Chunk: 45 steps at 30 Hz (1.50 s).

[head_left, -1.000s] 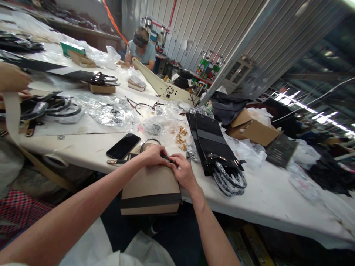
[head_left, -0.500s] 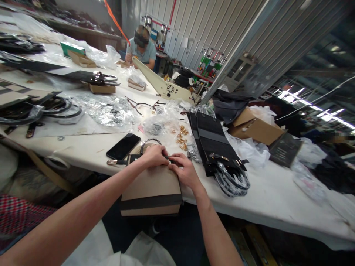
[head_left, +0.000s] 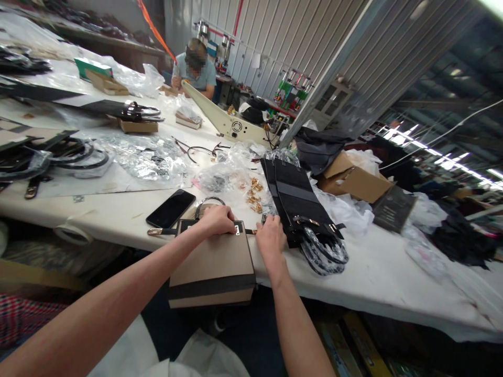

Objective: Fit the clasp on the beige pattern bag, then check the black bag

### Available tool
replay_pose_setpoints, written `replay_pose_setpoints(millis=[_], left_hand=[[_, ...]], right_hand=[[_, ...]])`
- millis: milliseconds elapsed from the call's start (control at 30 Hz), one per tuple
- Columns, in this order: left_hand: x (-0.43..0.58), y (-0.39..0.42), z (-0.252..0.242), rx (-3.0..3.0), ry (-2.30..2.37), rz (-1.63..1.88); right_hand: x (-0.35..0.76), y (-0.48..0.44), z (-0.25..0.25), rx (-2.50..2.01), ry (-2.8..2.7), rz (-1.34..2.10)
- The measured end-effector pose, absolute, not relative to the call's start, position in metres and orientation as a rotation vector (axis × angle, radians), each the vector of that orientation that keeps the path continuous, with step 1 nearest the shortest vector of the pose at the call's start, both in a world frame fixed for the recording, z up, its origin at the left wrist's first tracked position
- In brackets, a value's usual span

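A tan bag point(head_left: 214, 262) with a black band hangs over the near edge of the white table point(head_left: 373, 267). My left hand point(head_left: 216, 220) presses down on its top edge, just left of a small metal clasp point(head_left: 237, 229). My right hand point(head_left: 271, 238) sits to the right of the bag, fingers closed on a thin black strap point(head_left: 251, 231) that runs out from the clasp. A second strap end with a gold tip point(head_left: 157, 231) sticks out to the left of the bag.
A black phone point(head_left: 171, 208) lies left of my hands, with gold fittings point(head_left: 253, 196) and crumpled plastic bags point(head_left: 149, 157) behind. Stacked black bags point(head_left: 298, 201) and a cardboard box point(head_left: 353, 180) lie to the right. A co-worker point(head_left: 194, 65) sits at the far end.
My right hand has slid right, away from the left hand, drawing the black strap out and uncovering the clasp. The other person's hand and pale strap at the far left are gone.
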<state>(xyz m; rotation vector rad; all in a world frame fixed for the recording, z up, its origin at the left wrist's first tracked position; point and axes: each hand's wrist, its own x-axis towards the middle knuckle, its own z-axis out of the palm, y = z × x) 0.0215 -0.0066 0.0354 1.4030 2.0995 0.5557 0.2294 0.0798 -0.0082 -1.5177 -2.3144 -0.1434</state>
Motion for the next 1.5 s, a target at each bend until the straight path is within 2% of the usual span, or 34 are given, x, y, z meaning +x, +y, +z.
replay_pose_setpoints(millis=[167, 433, 667, 867, 1167, 1500], left_hand=[[0.020, -0.007, 0.034, 1.416, 2.078, 0.569], [0.020, -0.006, 0.034, 1.423, 2.081, 0.553], [0.021, -0.007, 0.041, 1.401, 2.080, 0.519], [0.020, -0.008, 0.041, 1.398, 2.065, 0.529], [0.019, -0.007, 0.037, 1.408, 2.065, 0.538], [0.008, -0.012, 0.040, 1.529, 1.961, 0.534]], right_hand=[[0.227, 0.088, -0.015, -1.464, -2.292, -0.037], [0.263, 0.045, 0.003, -1.025, -1.949, 0.203], [0.268, 0.035, 0.006, -0.828, -1.571, 0.842], [0.247, 0.047, 0.015, -0.696, -1.396, 1.210], [0.185, 0.035, 0.083, -0.514, -1.361, 1.198], [0.149, 0.034, 0.054, -0.678, -1.408, 1.234]])
